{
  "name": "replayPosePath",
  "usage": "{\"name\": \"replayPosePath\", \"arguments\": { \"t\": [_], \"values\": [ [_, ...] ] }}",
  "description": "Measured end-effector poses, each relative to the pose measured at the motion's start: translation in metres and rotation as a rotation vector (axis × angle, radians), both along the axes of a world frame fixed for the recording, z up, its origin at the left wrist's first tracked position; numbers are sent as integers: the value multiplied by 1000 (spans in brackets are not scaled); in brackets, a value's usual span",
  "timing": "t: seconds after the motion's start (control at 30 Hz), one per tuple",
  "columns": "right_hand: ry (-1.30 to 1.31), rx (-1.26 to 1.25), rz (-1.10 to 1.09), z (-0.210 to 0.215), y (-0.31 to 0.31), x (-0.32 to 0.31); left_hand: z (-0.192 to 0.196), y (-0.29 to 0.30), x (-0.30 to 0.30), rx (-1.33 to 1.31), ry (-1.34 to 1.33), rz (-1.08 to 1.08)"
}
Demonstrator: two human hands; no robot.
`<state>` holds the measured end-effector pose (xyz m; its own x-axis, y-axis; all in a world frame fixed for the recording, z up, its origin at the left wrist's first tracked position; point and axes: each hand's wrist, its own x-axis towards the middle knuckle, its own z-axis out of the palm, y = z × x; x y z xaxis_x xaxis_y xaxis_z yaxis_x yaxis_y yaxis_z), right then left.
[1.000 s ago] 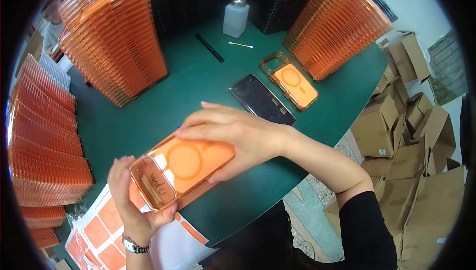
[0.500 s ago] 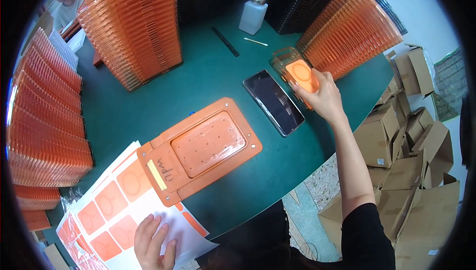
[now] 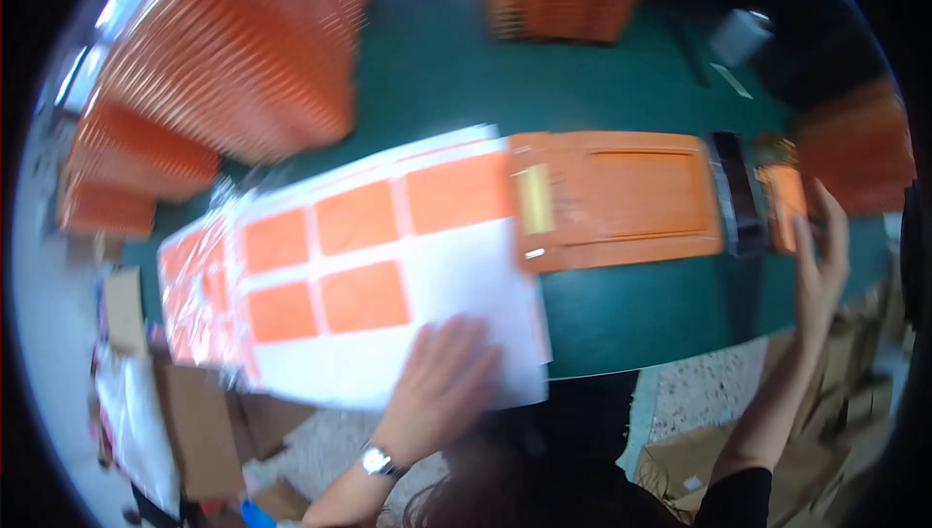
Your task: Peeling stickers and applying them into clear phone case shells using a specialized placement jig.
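Orange stickers in a grid on a white sheet [image 3: 388,285], sheet lying flat on the green worktop [image 3: 621,314] and hanging over its near edge. My left hand [image 3: 442,387] rests palm down on the sheet's near corner, fingers spread flat, gripping nothing; watch on that wrist. Just right of the sheet, touching its edge, sits an orange tray [image 3: 621,198] with a shallow rectangular recess; blur hides whether anything is in it. A dark phone [image 3: 735,193] lies at the tray's right end, an orange phone case [image 3: 784,203] beside that. My right hand [image 3: 820,271] is raised and open near the case, fingers loose, holding nothing. Stacks of orange trays [image 3: 223,52] stand at the back and left. Cardboard boxes [image 3: 825,450] on the floor, contents not visible.
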<state>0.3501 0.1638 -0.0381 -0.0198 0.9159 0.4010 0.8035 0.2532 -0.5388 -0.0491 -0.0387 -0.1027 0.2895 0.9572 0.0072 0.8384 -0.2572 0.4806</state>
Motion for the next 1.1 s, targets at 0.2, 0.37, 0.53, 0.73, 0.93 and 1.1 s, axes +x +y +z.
{"name": "replayPosePath", "arguments": {
  "t": [0.2,0.37,0.53,0.73,0.93,1.1],
  "values": [
    [258,-316,887,-5,-90,-217,-6,-22,-15,109,-109,33],
    [360,-747,914,-47,-67,-289,-13,-18,-20,193,-95,97],
    [546,-1118,771,-34,-55,-297,-14,8,7,188,-210,190],
    [544,-1181,770,-23,-48,-306,-25,11,5,182,-146,127],
    [676,-1441,568,-25,-32,-309,-23,13,4,184,-116,125],
    [543,-1223,720,-30,-44,-310,-25,11,3,130,-165,115]
  ]
}}
